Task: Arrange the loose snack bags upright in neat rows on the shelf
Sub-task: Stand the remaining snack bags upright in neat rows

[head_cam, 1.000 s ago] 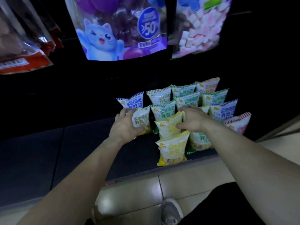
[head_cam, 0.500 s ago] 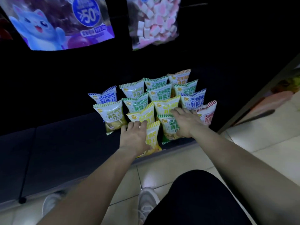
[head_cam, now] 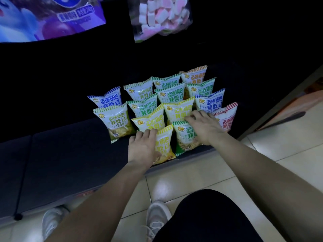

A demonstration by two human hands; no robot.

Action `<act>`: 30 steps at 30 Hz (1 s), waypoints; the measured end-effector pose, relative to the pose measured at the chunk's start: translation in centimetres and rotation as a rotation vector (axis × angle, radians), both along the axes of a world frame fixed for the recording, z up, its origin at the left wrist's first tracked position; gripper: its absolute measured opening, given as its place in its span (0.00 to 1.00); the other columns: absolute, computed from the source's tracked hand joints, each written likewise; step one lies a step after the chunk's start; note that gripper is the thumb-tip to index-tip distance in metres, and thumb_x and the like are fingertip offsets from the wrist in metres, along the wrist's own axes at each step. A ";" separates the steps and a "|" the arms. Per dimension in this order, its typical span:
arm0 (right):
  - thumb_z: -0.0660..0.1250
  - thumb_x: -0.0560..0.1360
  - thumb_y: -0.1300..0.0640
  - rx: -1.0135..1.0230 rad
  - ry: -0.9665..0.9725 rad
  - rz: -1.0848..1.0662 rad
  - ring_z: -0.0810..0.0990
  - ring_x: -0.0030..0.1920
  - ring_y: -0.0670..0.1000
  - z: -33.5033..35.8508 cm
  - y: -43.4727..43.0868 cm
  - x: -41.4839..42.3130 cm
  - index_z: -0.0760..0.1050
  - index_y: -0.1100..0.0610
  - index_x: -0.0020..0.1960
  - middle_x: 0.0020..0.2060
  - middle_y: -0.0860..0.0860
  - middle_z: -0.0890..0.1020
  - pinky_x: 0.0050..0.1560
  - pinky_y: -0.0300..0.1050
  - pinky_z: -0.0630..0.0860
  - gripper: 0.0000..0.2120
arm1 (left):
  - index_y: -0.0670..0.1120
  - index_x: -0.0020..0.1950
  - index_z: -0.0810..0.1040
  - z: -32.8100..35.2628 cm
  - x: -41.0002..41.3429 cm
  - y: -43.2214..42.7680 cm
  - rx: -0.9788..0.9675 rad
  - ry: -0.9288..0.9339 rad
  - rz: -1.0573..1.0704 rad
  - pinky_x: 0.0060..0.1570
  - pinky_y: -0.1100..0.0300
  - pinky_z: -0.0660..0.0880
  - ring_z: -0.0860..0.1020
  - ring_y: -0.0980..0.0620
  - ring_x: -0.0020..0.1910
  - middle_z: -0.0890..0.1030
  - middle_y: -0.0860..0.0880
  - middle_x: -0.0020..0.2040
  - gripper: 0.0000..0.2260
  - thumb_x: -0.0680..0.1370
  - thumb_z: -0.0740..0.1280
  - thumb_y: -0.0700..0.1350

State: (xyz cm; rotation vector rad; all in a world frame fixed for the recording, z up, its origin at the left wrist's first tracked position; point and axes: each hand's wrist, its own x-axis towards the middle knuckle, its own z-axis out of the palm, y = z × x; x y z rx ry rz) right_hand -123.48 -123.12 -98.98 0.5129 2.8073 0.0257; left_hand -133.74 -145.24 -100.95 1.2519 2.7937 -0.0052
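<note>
Right now the left hand (head_cam: 144, 148) lies flat on the yellow bag (head_cam: 165, 145) at the shelf (head_cam: 70, 154) edge, lower centre of frame, fingers loosely curled over its top; the right hand (head_cam: 204, 127), just beside, presses the green bag (head_cam: 185, 137), fingers spread, grip unclear.

Dim scene, shelf (head_cam: 70, 151) interior nearly black, back wall lost in shadow. Snack bags (head_cam: 157, 109) read fine, print legible on front rows. Floor tiles (head_cam: 192, 180) are brightest, with a soft glare spot between the arms, so light comes from above and behind the camera. Purple bag (head_cam: 43, 18) top left is smeared with blur; marshmallow bag (head_cam: 160, 16) is soft too. Wide-angle bending at edges: shelf lip curves, forearms stretch. Left hand (head_cam: 143, 149) and right hand (head_cam: 204, 126) are evenly lit, slightly soft.
</note>
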 end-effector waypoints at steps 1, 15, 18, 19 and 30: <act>0.78 0.66 0.53 -0.003 0.005 -0.008 0.62 0.71 0.57 0.0 0.1 0.1 0.59 0.48 0.76 0.71 0.53 0.63 0.73 0.57 0.61 0.44 | 0.52 0.70 0.63 0.0 0.0 0.2 0.018 -0.006 -0.001 0.61 0.50 0.66 0.70 0.46 0.64 0.73 0.52 0.64 0.36 0.68 0.74 0.61; 0.78 0.63 0.38 -0.028 0.124 -0.141 0.55 0.76 0.58 0.3 1.7 2.7 0.45 0.48 0.80 0.76 0.54 0.56 0.77 0.62 0.49 0.58 | 0.51 0.73 0.60 -0.3 0.1 1.2 0.013 -0.023 0.007 0.64 0.49 0.67 0.68 0.45 0.67 0.71 0.51 0.67 0.38 0.70 0.73 0.62; 0.75 0.67 0.41 -0.002 0.129 -0.209 0.57 0.76 0.56 0.7 3.7 4.9 0.47 0.50 0.80 0.77 0.52 0.59 0.77 0.58 0.52 0.52 | 0.52 0.73 0.60 -0.2 -0.1 1.0 0.027 -0.023 -0.003 0.64 0.50 0.66 0.67 0.46 0.68 0.71 0.52 0.67 0.37 0.70 0.73 0.61; 0.73 0.69 0.42 -0.013 0.127 -0.227 0.56 0.76 0.55 0.7 4.2 5.5 0.49 0.49 0.80 0.77 0.51 0.59 0.76 0.58 0.54 0.48 | 0.52 0.73 0.61 -0.2 -0.1 1.0 0.033 -0.024 -0.004 0.64 0.50 0.66 0.67 0.47 0.67 0.71 0.52 0.67 0.37 0.70 0.73 0.61; 0.69 0.73 0.42 -0.066 0.121 -0.330 0.54 0.75 0.58 0.5 2.5 4.1 0.55 0.53 0.78 0.75 0.54 0.60 0.74 0.58 0.58 0.41 | 0.51 0.74 0.59 0.5 0.4 1.7 -0.024 -0.022 0.006 0.65 0.48 0.67 0.66 0.44 0.69 0.70 0.50 0.69 0.39 0.70 0.74 0.61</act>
